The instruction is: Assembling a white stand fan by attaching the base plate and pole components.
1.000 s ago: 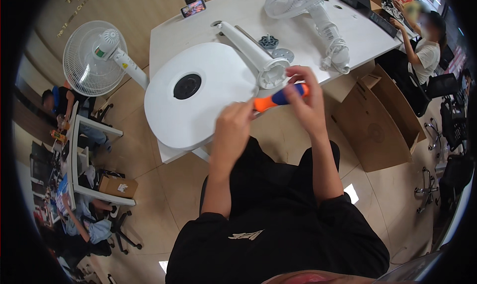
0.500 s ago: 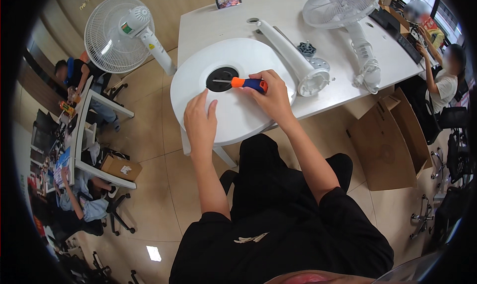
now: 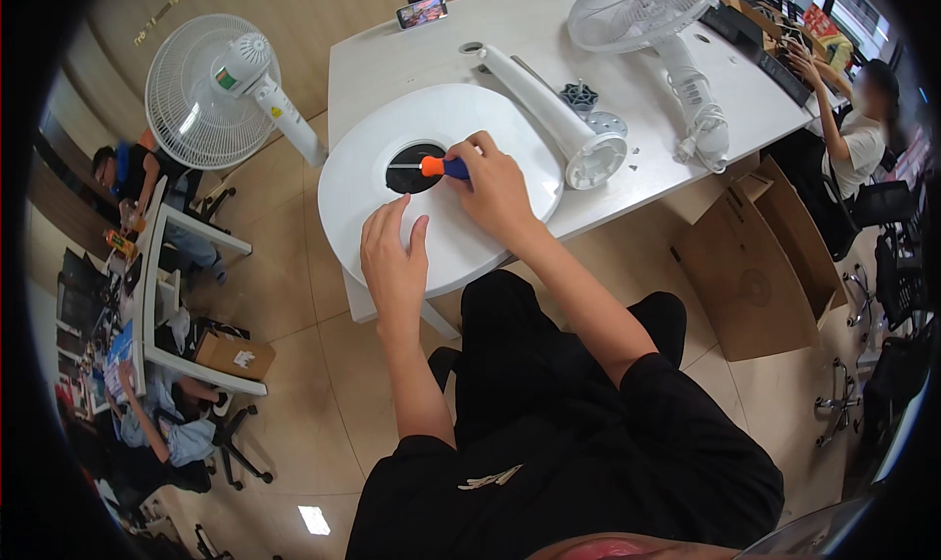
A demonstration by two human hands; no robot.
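Observation:
A large white rounded fan base (image 3: 515, 124) lies on the table, with a dark recess (image 3: 404, 181) in its middle. My right hand (image 3: 493, 195) is closed round the blue part of a screwdriver (image 3: 432, 167) with an orange collar. Its metal shaft points left, almost level, over the recess. Whether the tip touches anything is too small to tell. My left hand (image 3: 393, 254) rests on the near part of the base, palm down, fingers stretched out and thumb apart, holding nothing.
Right of the base lie a white fan column (image 3: 534, 104), a dark knob (image 3: 578, 96) and a caged fan head (image 3: 637, 13). A phone (image 3: 422, 12) stands at the back. Another fan (image 3: 211, 95) stands left; an open cardboard box (image 3: 745, 276) is on the floor at right.
The whole view has shifted slightly. My right hand now wraps further over the screwdriver handle, hiding more of its blue part. My left hand stays on the base.

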